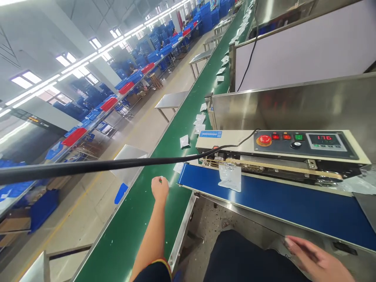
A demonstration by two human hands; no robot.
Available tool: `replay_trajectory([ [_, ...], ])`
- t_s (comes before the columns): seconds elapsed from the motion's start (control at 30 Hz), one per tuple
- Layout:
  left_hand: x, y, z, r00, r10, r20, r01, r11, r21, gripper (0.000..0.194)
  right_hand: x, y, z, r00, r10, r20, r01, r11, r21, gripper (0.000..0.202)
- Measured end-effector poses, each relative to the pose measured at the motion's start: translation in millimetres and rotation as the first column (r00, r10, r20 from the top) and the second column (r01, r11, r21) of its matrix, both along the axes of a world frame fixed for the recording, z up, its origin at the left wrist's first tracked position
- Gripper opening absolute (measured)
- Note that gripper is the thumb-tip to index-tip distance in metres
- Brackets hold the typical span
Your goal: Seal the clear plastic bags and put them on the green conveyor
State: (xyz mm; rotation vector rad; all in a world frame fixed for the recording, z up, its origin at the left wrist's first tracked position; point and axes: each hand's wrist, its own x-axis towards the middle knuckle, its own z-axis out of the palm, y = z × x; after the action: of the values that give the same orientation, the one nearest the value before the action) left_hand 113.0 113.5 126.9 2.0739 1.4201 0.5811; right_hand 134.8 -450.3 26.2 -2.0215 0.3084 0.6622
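Note:
My left hand (160,188) is held over the green conveyor belt (138,207), its fingers curled closed; whatever they hold, if anything, is too small to name. At the lower right, my right hand (315,256) hangs beside the near edge of the blue belt (279,203), fingers loosely apart and nothing visible in them. A clear and white packet (230,178) lies on the blue belt with its top edge in the sealing machine (235,139). Small white packets (184,141) lie along the green belt beyond my left hand.
A black cable (117,163) crosses the view in front of the green belt. The machine's control panel (302,143) has a red knob and a lit display. Metal side tables (172,100) stand left of the belt. Blue and red bins (73,137) line a far table.

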Motion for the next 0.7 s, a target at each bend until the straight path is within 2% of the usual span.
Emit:
replay_trajectory([
  [0.03,-2,-8,20.8,0.980,-0.193,-0.054,0.196,0.979,0.060,0.019,9,17,16.2,0.995,0.095,0.019,-0.096,0.995,0.029,0.046],
  [0.1,-2,-39,58.5,0.830,-0.524,-0.191,0.545,0.835,0.078,0.017,27,53,46.9,0.956,0.260,0.138,-0.277,0.953,0.126,0.054],
  [0.17,6,-88,85.2,0.646,-0.705,-0.291,0.736,0.677,-0.007,0.017,45,85,71.8,0.895,0.341,0.287,-0.408,0.886,0.221,0.061],
  [0.2,12,-116,93.0,0.553,-0.775,-0.307,0.801,0.596,-0.061,0.016,54,97,81.2,0.861,0.359,0.361,-0.461,0.850,0.254,0.064],
  [0.27,28,-173,97.0,0.364,-0.903,-0.228,0.908,0.398,-0.127,0.011,71,110,93.9,0.796,0.368,0.481,-0.540,0.789,0.291,0.067],
  [0.33,46,-223,87.3,0.191,-0.976,-0.108,0.967,0.205,-0.148,0.009,87,103,99.2,0.770,0.379,0.513,-0.583,0.745,0.324,0.059],
  [0.37,54,-244,78.3,0.138,-0.989,-0.051,0.977,0.144,-0.158,0.010,94,93,99.6,0.785,0.377,0.492,-0.575,0.739,0.350,0.053],
  [0.4,61,-263,67.3,0.121,-0.993,0.005,0.978,0.118,-0.173,0.011,99,80,98.6,0.813,0.365,0.455,-0.547,0.746,0.380,0.050],
  [0.43,68,-280,54.6,0.140,-0.988,0.068,0.973,0.125,-0.194,0.013,102,65,96.7,0.846,0.336,0.414,-0.502,0.763,0.407,0.050],
  [0.5,78,-313,26.0,0.256,-0.940,0.224,0.949,0.200,-0.244,0.019,103,32,90.4,0.903,0.236,0.360,-0.387,0.812,0.438,0.053],
  [0.6,84,-372,-16.8,0.441,-0.751,0.491,0.890,0.293,-0.349,0.028,97,-11,77.8,0.942,0.048,0.331,-0.201,0.872,0.446,0.061],
  [0.7,86,-433,-45.8,0.536,-0.534,0.653,0.843,0.294,-0.451,0.049,94,-44,65.0,0.928,-0.224,0.299,0.088,0.909,0.408,0.071],
])
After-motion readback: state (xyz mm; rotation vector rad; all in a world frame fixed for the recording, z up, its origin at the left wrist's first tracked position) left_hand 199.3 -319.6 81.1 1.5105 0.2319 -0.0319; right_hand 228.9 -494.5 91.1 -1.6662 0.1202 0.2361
